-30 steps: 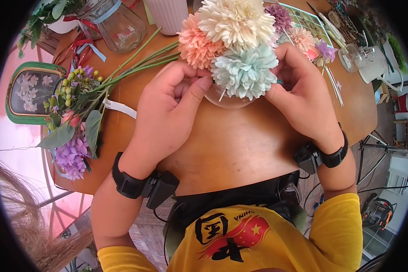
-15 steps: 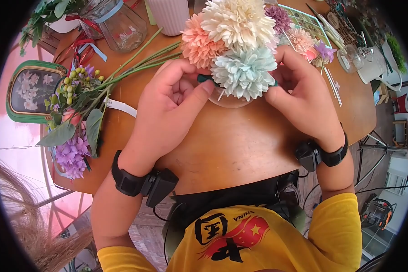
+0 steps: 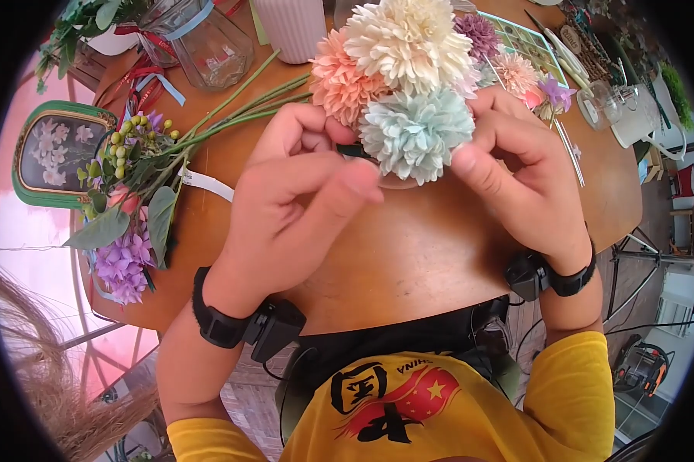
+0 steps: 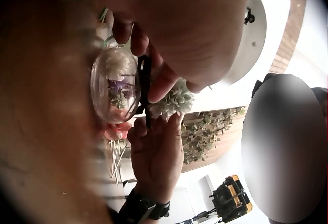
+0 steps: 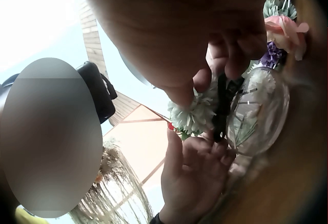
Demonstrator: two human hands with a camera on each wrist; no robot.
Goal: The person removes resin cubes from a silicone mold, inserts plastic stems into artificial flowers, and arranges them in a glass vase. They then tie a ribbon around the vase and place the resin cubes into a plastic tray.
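A round clear glass vase stands on the table with several artificial chrysanthemum heads above it: a pale blue flower in front, a cream flower and a peach flower. Around the vase's neck runs a dark green ribbon, partly showing under the blue bloom. My left hand holds the ribbon on the left side, its thumb in front of the neck. On the other side my right hand pinches it, thumb beside the blue petals. The right fingertips are partly hidden by the flowers.
Flower stems with purple blooms and green berries lie left, near a green frame. A glass jar and a ribbed pink vase stand behind. White sticks and small bottles lie right.
My left hand has shifted slightly right and its thumb has come across toward the front of the neck. The right thumb has lifted a little beside the blue flower. The dark ribbon shows more.
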